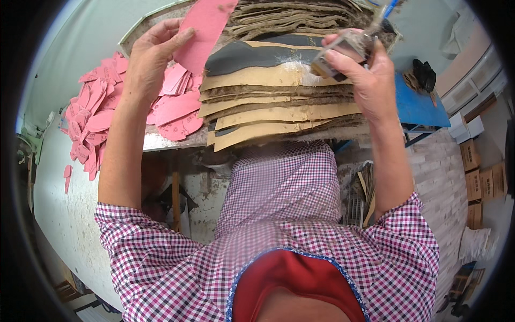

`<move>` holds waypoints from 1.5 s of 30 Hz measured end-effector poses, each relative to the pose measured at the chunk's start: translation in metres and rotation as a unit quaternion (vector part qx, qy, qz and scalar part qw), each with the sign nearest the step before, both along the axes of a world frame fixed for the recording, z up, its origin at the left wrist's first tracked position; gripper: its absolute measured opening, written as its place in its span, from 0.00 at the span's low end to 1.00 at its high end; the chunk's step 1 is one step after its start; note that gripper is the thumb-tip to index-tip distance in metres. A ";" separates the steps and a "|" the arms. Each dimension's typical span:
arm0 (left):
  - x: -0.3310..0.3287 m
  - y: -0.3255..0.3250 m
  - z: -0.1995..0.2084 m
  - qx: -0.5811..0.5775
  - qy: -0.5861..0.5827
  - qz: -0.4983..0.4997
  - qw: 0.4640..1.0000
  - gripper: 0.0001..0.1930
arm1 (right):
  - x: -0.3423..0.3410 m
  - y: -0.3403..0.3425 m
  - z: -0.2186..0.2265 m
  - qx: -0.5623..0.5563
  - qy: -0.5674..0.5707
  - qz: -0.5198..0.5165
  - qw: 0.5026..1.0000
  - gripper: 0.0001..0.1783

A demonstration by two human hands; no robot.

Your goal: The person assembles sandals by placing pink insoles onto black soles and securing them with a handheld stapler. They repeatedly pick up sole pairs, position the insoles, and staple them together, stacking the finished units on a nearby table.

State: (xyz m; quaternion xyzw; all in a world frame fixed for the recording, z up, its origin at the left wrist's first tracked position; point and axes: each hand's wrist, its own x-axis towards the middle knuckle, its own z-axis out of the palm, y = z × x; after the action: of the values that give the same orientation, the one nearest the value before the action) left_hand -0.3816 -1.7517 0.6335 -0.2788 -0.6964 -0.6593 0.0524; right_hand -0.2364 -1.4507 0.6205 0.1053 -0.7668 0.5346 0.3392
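My left hand (155, 56) is closed on a pink insole-shaped piece (201, 35), pinched by its edge and held upright above the table. Below it lies a small stack of pink pieces (176, 80). My right hand (365, 70) grips a small boxy metal tool (348, 51), smeared by motion, with a blue tube (389, 9) at its top. The tool is over the right part of a grey curved piece (241, 58), beside a whitish patch. Under that, layered tan sheets (257, 117) with fuzzy brown edges lie across the table's front.
A loose heap of pink pieces (88, 112) spreads over the pale table (59, 188) at left. Brown fuzzy layers (289, 19) are stacked at the back. At right stand a blue table (421, 107) with a black bundle (424, 75) and cardboard boxes (485, 182) on the floor.
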 end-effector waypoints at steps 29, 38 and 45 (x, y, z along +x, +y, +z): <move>-0.011 0.137 0.009 -0.344 0.059 -0.227 0.909 0.10 | 0.018 0.030 -0.011 -0.224 0.117 0.064 0.965 0.14; -0.016 0.148 -0.005 -0.383 0.096 -0.201 0.896 0.09 | 0.021 0.044 -0.016 -0.254 0.099 0.055 0.961 0.13; -0.011 0.157 -0.012 -0.421 0.165 -0.165 0.876 0.11 | 0.020 0.053 -0.023 -0.218 0.088 0.031 0.972 0.16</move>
State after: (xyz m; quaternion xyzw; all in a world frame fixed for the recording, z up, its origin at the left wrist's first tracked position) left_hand -0.3928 -1.5951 0.6216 -0.4899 -0.8335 -0.2469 -0.0656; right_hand -0.2167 -1.3981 0.5974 0.0987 -0.5955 0.6877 0.4034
